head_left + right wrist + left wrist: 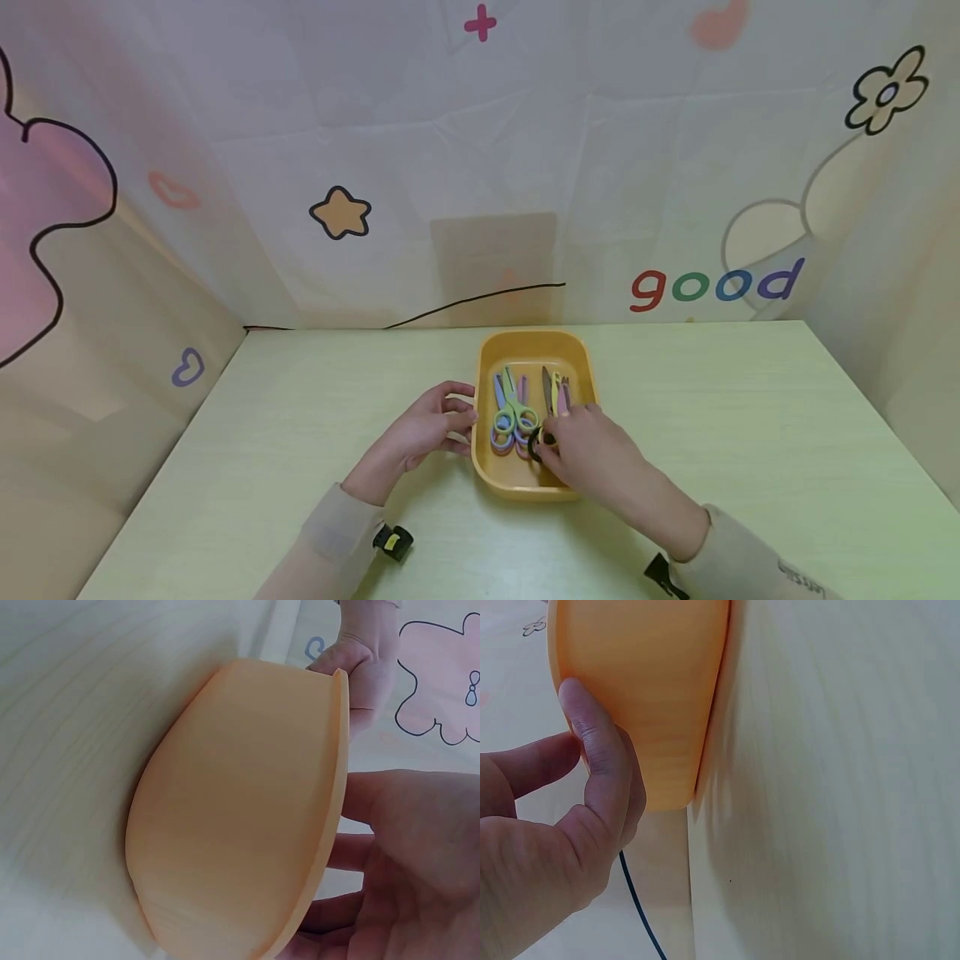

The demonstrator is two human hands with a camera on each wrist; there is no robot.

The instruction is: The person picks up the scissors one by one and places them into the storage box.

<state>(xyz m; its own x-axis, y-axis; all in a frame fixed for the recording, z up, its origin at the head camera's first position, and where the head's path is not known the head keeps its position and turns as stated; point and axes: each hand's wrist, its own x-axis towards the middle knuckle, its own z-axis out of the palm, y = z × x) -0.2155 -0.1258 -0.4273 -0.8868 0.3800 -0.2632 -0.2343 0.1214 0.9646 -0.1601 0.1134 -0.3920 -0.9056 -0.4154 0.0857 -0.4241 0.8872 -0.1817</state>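
A yellow tray [525, 492] on the table holds several small scissors. A green pair [512, 408] lies over a blue pair [498, 396] and a purple one on the left side. On the right side lie black-handled scissors [547, 390], beside yellow scissors [556, 385] and pink scissors [563, 396]. My right hand [600, 450] reaches over the near right rim, thumb and fingers bent at the black handle, which it appears to pinch; the rim hides the fingertips in the right wrist view. Against the tray's left outer wall rest the relaxed fingers of my left hand [431, 429].
A pale wooden table [697, 400] surrounds the tray. Behind it hangs a printed cloth backdrop [510, 150], with further cloth along both sides. Each sleeve carries a small black strap [393, 542] near the wrist.
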